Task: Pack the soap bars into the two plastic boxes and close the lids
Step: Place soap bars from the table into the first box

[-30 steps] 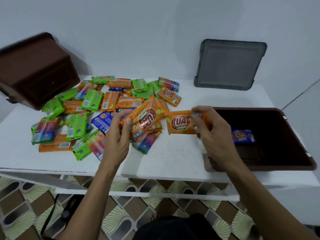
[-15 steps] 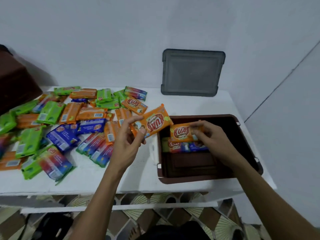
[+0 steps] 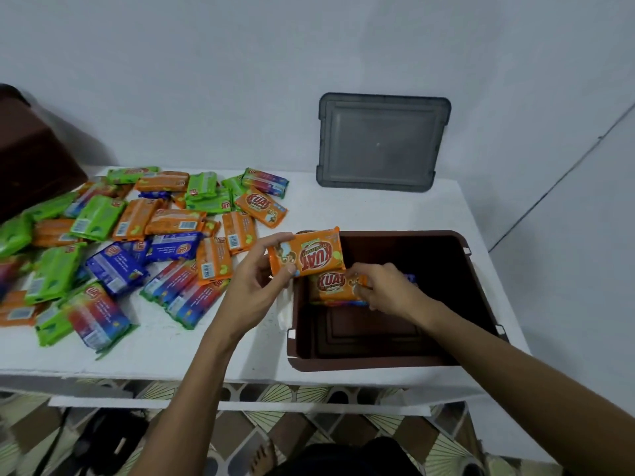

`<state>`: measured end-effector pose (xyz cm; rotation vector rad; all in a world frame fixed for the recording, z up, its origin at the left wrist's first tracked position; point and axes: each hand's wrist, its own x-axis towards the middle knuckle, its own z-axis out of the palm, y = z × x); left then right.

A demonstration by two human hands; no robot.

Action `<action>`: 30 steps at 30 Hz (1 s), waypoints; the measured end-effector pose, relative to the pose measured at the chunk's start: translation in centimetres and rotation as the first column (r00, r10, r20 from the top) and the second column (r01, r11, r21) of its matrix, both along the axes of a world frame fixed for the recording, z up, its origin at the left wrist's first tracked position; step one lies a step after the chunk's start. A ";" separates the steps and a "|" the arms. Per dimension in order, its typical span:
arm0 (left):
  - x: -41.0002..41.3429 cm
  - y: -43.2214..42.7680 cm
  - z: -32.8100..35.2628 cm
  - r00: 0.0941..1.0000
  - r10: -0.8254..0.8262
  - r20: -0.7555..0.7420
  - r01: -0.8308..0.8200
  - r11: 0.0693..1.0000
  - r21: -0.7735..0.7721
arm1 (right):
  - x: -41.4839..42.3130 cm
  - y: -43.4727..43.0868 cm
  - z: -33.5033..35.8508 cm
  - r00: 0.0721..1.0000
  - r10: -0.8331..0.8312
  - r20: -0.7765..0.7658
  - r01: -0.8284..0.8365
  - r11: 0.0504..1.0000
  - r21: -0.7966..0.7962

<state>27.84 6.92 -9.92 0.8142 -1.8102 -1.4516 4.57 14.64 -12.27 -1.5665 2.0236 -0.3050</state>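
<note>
A brown plastic box (image 3: pixel 477 304) stands open on the right of the white table. My left hand (image 3: pixel 256 281) pinches an orange soap bar (image 3: pixel 307 252) just over the box's left rim. Inside the box, my right hand (image 3: pixel 386 286) grips a second orange soap bar (image 3: pixel 331 286) low against the back wall, on top of other bars that show only as a coloured edge. A heap of several green, orange, blue and rainbow-wrapped soap bars (image 3: pixel 137 235) covers the left of the table. The second brown box (image 3: pixel 31 159) stands at the far left, partly cut off.
A grey lid (image 3: pixel 381 142) leans upright against the white wall behind the open box. The white table (image 3: pixel 206 352) ends in a front edge close to me, with patterned floor tiles (image 3: pixel 275 434) below. A wall corner rises at the right.
My right hand has lowered its orange bar deeper into the box. My left hand has carried its orange bar rightward to the box's left rim. The view has shifted slightly.
</note>
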 end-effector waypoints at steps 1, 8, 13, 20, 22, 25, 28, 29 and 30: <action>0.0 0.0 0.1 1.000 -0.008 0.009 0.008 1.000 -0.006 | -0.1 0.2 0.4 0.998 0.019 -0.063 -0.021 0.999 -0.027; -1.8 0.4 2.7 0.996 -0.085 -0.006 0.085 0.996 -0.006 | -1.4 1.1 5.3 0.706 -0.061 0.705 0.362 0.887 -0.286; -6.0 0.8 3.8 0.997 -0.058 0.045 0.061 0.995 -0.083 | -2.0 2.2 6.6 0.675 0.083 0.733 0.198 0.937 -0.289; -8.3 0.6 2.4 0.981 0.082 0.176 -0.034 0.965 -0.260 | -3.6 4.9 6.5 0.756 0.067 0.651 0.154 0.949 -0.276; -7.2 0.4 1.6 0.953 0.148 0.264 -0.019 0.900 -0.435 | -4.4 5.8 6.0 0.759 -0.041 0.650 0.247 0.942 -0.229; -5.3 0.3 0.0 0.887 0.291 0.358 -0.005 0.782 -0.623 | -5.5 6.9 4.7 0.750 -0.206 0.628 0.396 0.901 -0.178; -4.1 0.7 -1.5 0.817 0.419 0.397 -0.046 0.733 -0.679 | -6.0 6.8 3.1 0.728 -0.317 0.609 0.494 0.857 -0.144; -3.9 1.0 -1.8 0.803 0.450 0.392 -0.070 0.723 -0.687 | -6.2 6.5 2.6 0.720 -0.337 0.607 0.512 0.848 -0.138; -3.8 1.3 -1.9 0.797 0.469 0.380 -0.100 0.723 -0.683 | -6.3 6.1 2.2 0.712 -0.346 0.611 0.521 0.843 -0.130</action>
